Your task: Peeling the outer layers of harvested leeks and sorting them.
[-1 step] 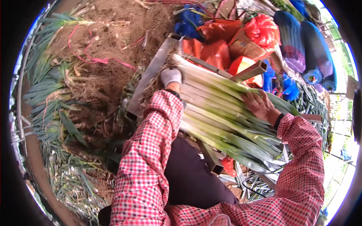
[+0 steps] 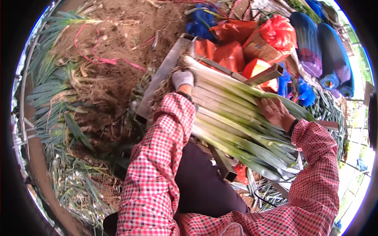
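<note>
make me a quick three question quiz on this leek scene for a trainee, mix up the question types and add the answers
1. Which of the person's hands wears a light-coloured glove?
2. True or false: the right hand lies on the root ends of the row of leeks.
3. What pattern do the sleeves have? (a) stripes, (b) checks, (c) dots

Key:
1. The left hand.
2. False: it lies on the green leafy part, away from the roots.
3. b
</note>
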Available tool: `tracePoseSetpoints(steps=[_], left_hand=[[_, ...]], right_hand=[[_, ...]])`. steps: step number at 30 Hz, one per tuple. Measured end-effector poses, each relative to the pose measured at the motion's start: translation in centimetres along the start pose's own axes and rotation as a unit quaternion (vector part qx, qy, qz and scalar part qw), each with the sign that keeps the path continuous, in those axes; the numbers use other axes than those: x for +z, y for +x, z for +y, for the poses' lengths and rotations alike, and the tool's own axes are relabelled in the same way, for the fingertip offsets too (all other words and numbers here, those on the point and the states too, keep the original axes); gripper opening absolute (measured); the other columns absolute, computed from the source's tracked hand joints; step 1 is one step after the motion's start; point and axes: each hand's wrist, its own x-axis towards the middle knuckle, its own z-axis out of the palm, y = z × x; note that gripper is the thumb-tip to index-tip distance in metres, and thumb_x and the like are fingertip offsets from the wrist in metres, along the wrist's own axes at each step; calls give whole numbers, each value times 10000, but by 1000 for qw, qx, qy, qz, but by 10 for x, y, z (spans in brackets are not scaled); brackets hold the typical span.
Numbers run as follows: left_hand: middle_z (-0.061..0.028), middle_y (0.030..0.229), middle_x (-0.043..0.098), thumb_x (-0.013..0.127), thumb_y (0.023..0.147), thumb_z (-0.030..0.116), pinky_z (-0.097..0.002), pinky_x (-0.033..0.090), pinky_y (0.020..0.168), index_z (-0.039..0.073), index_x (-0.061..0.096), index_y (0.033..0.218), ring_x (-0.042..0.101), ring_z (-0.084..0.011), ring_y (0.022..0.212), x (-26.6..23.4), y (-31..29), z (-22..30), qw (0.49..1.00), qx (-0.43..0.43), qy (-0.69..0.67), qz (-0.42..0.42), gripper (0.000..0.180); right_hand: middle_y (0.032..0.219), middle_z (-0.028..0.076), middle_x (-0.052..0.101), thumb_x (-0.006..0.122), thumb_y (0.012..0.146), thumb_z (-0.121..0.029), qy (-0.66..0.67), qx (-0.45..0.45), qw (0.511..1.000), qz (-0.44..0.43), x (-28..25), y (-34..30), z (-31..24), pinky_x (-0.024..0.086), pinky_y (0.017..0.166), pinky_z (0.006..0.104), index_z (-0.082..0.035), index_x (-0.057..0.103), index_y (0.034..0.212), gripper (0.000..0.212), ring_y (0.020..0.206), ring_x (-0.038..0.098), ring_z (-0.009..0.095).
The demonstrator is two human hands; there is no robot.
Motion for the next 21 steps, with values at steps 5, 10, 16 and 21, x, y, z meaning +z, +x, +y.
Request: tracePoseSetpoints(steps=[5, 10, 16, 21], left_hand=[[-147, 731, 606, 482, 817, 172, -364, 514, 555, 4, 568, 855, 605, -260, 636, 9, 8, 5, 984, -83, -128, -92, 193], [-136, 786, 606, 494, 844, 221, -376, 531, 626, 28, 563, 900, 600, -248, 697, -6, -5, 28, 933, -128, -252, -225, 212], [-157, 933, 606, 558, 806, 97, -294, 508, 778, -33, 568, 933, 601, -220, 840, -106, -121, 127, 852, 72, -309, -417, 183], [-208, 1061, 556, 470, 857, 90, -336, 465, 886, -42, 496, 1101, 567, -271, 975, -311, -205, 162, 861, 280, -281, -319, 279]], right_hand=[[985, 89, 458, 459, 691, -144, 30, 28, 999, 26, 1, 1, -1, 394, 821, 351, -7, 447, 1211, 538, 905, 472, 199], [972, 101, 462, 458, 699, -115, 17, 11, 999, 35, 13, 10, 9, 413, 799, 338, 39, 396, 1228, 555, 879, 476, 220], [1100, 152, 455, 517, 737, -69, 198, 109, 972, -64, -2, 11, 36, 400, 851, 379, -43, 236, 1331, 658, 1012, 455, 297], [1027, 179, 520, 555, 722, -23, 259, 121, 957, -51, -88, -9, 69, 421, 810, 393, -106, 339, 1283, 607, 889, 521, 351]])
